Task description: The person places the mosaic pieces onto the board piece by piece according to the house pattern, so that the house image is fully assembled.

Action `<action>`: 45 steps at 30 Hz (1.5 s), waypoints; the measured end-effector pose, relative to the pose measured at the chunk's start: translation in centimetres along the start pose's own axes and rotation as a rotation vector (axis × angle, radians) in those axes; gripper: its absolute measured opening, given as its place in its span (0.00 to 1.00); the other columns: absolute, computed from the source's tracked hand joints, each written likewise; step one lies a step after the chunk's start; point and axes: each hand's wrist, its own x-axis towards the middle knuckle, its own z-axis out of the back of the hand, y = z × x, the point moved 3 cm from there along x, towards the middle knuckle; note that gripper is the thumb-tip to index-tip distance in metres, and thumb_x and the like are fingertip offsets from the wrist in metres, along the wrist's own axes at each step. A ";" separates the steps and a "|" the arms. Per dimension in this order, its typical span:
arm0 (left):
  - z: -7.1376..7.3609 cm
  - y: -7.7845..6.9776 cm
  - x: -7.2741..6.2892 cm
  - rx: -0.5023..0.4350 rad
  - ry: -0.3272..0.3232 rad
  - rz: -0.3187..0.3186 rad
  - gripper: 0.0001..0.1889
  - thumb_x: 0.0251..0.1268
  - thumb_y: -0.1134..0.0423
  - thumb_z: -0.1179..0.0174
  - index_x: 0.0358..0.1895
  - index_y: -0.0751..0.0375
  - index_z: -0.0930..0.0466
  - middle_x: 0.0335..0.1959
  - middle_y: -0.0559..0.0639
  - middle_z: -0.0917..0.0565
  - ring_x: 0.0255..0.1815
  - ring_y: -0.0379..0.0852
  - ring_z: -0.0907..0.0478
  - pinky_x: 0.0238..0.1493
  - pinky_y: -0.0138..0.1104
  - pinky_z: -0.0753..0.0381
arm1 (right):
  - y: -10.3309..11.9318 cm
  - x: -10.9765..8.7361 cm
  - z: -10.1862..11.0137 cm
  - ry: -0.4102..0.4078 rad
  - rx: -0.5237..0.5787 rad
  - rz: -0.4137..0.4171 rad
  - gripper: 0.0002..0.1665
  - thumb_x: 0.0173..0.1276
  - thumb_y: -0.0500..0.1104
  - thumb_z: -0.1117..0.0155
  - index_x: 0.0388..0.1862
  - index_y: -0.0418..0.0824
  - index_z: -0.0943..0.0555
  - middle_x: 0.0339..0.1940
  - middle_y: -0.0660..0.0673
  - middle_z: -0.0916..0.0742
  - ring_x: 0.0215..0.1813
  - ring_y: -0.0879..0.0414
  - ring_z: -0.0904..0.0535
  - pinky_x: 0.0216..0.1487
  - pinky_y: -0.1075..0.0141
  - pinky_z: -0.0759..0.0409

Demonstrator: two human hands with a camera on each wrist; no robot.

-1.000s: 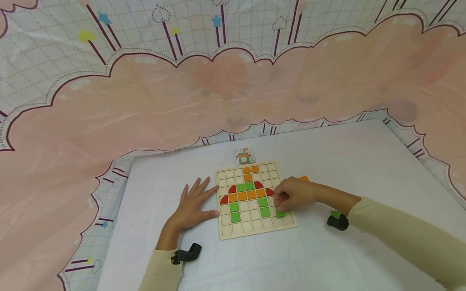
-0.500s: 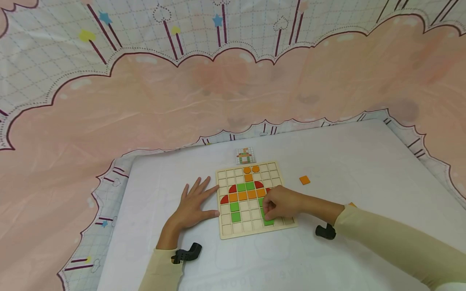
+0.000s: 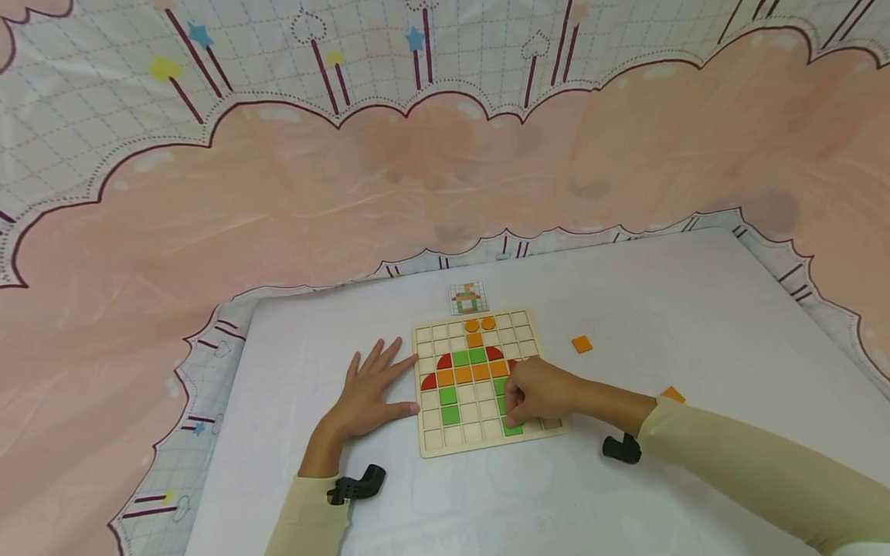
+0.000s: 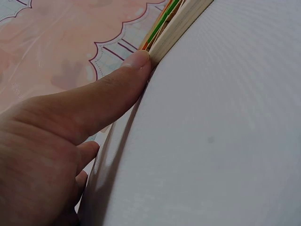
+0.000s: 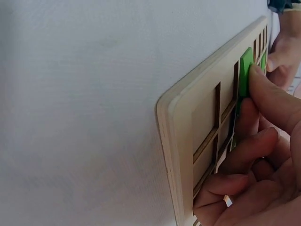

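A wooden grid board [image 3: 433, 442] lies on the white table with red, orange and green pieces set in its squares. My right hand [image 3: 538, 390] is over the board's right part, pinching a green square tile [image 5: 245, 73] between thumb and finger. In the right wrist view the tile sits tilted at a square of the near row, its edge raised above the grid. My left hand [image 3: 371, 398] lies with fingers spread at the board's left edge. In the left wrist view its thumb [image 4: 113, 96] touches the board's side. My right hand covers some squares.
Behind the board lies a small pattern card [image 3: 468, 298] with a coloured grid picture. To the right are one loose orange tile [image 3: 582, 344] and another orange tile [image 3: 672, 394] partly behind the right sleeve. A patterned cloth [image 3: 417, 177] rises behind the table.
My right hand has moved left with the green tile, from the board's right columns to the near row below the right green column. It has barely moved since half a second ago; my left hand stays put.
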 end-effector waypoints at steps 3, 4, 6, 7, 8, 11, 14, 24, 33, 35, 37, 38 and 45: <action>0.0 0.0 0.0 -0.005 0.002 0.000 0.45 0.56 0.38 0.29 0.78 0.42 0.34 0.85 0.51 0.49 0.86 0.60 0.62 0.79 0.65 0.73 | 0.0 -0.1 0.0 -0.009 -0.005 -0.019 0.14 0.55 0.45 0.18 0.18 0.52 0.16 0.16 0.58 0.19 0.28 0.63 0.27 0.28 0.72 0.29; 0.0 -0.1 0.0 -0.007 0.004 0.001 0.45 0.56 0.38 0.29 0.78 0.42 0.34 0.85 0.51 0.49 0.87 0.60 0.62 0.79 0.65 0.73 | 0.1 -0.1 0.0 -0.010 -0.007 -0.024 0.14 0.55 0.45 0.17 0.17 0.52 0.16 0.16 0.58 0.19 0.28 0.63 0.27 0.28 0.72 0.29; -0.1 -0.1 0.1 -0.007 0.007 0.005 0.45 0.56 0.38 0.29 0.78 0.42 0.34 0.85 0.50 0.49 0.87 0.59 0.63 0.80 0.65 0.73 | 0.1 -0.2 0.0 -0.011 -0.013 -0.032 0.15 0.55 0.46 0.17 0.17 0.52 0.16 0.16 0.58 0.19 0.28 0.62 0.27 0.28 0.72 0.29; -0.1 -0.1 0.1 -0.007 0.009 0.007 0.45 0.56 0.38 0.29 0.78 0.41 0.34 0.85 0.50 0.49 0.87 0.59 0.63 0.80 0.64 0.73 | 0.1 -0.3 0.1 -0.011 -0.020 -0.036 0.15 0.55 0.46 0.17 0.17 0.52 0.16 0.16 0.58 0.19 0.29 0.62 0.27 0.28 0.71 0.29; -0.1 -0.1 0.1 -0.007 0.011 0.009 0.45 0.56 0.38 0.29 0.78 0.41 0.34 0.85 0.50 0.49 0.87 0.59 0.63 0.80 0.64 0.74 | 0.0 -0.4 0.1 -0.012 -0.029 -0.039 0.15 0.55 0.46 0.17 0.17 0.53 0.16 0.16 0.58 0.19 0.29 0.62 0.27 0.28 0.71 0.29; -0.2 -0.1 0.1 -0.006 0.014 0.013 0.45 0.56 0.38 0.29 0.78 0.41 0.34 0.85 0.50 0.49 0.87 0.59 0.63 0.80 0.64 0.74 | -0.2 -0.6 0.3 -0.011 -0.057 -0.052 0.16 0.55 0.47 0.17 0.16 0.54 0.17 0.17 0.58 0.20 0.31 0.62 0.27 0.29 0.71 0.29; -0.3 -0.1 0.2 0.000 0.015 0.016 0.45 0.55 0.37 0.29 0.78 0.41 0.34 0.85 0.49 0.49 0.87 0.59 0.63 0.80 0.64 0.74 | -0.7 -1.0 0.5 0.003 -0.079 -0.063 0.16 0.54 0.46 0.16 0.16 0.54 0.18 0.17 0.58 0.20 0.31 0.62 0.27 0.29 0.71 0.29; -0.4 0.1 0.2 0.016 0.017 0.015 0.45 0.55 0.36 0.29 0.78 0.41 0.34 0.85 0.49 0.49 0.87 0.59 0.63 0.80 0.65 0.73 | -3.1 -2.8 2.4 0.037 -0.052 0.039 0.13 0.56 0.44 0.18 0.20 0.55 0.16 0.18 0.60 0.21 0.29 0.64 0.28 0.30 0.73 0.30; -0.4 0.0 0.2 0.012 0.016 0.017 0.45 0.55 0.37 0.29 0.78 0.40 0.34 0.85 0.50 0.49 0.87 0.60 0.62 0.80 0.65 0.72 | -6.4 -4.6 6.7 -0.025 -0.073 0.078 0.10 0.57 0.45 0.19 0.26 0.55 0.15 0.23 0.62 0.19 0.31 0.64 0.26 0.33 0.72 0.26; -0.4 0.0 0.1 0.013 0.018 0.016 0.45 0.55 0.37 0.29 0.78 0.40 0.34 0.85 0.50 0.49 0.87 0.60 0.62 0.80 0.65 0.72 | -7.2 -5.2 7.3 -0.004 -0.087 0.041 0.10 0.57 0.46 0.19 0.27 0.55 0.15 0.24 0.61 0.19 0.32 0.63 0.26 0.34 0.71 0.26; -0.4 0.0 0.1 0.012 0.019 0.015 0.46 0.55 0.37 0.29 0.78 0.41 0.34 0.85 0.50 0.49 0.87 0.60 0.63 0.80 0.65 0.73 | -8.1 -5.9 7.7 0.038 -0.086 -0.018 0.10 0.56 0.47 0.18 0.27 0.55 0.15 0.24 0.59 0.19 0.33 0.61 0.26 0.34 0.71 0.25; -0.3 0.0 0.1 0.014 0.019 0.014 0.46 0.55 0.37 0.29 0.78 0.41 0.34 0.85 0.50 0.49 0.87 0.60 0.63 0.80 0.65 0.73 | -8.5 -6.3 7.8 0.062 -0.085 -0.051 0.10 0.55 0.47 0.18 0.27 0.55 0.15 0.24 0.59 0.19 0.33 0.61 0.26 0.34 0.70 0.25; -0.2 0.1 0.0 0.033 0.009 0.019 0.46 0.55 0.36 0.29 0.78 0.41 0.35 0.85 0.51 0.49 0.87 0.59 0.63 0.80 0.64 0.72 | -10.2 -8.3 7.2 0.201 -0.069 -0.230 0.15 0.49 0.44 0.14 0.28 0.55 0.16 0.24 0.55 0.21 0.33 0.59 0.26 0.32 0.70 0.26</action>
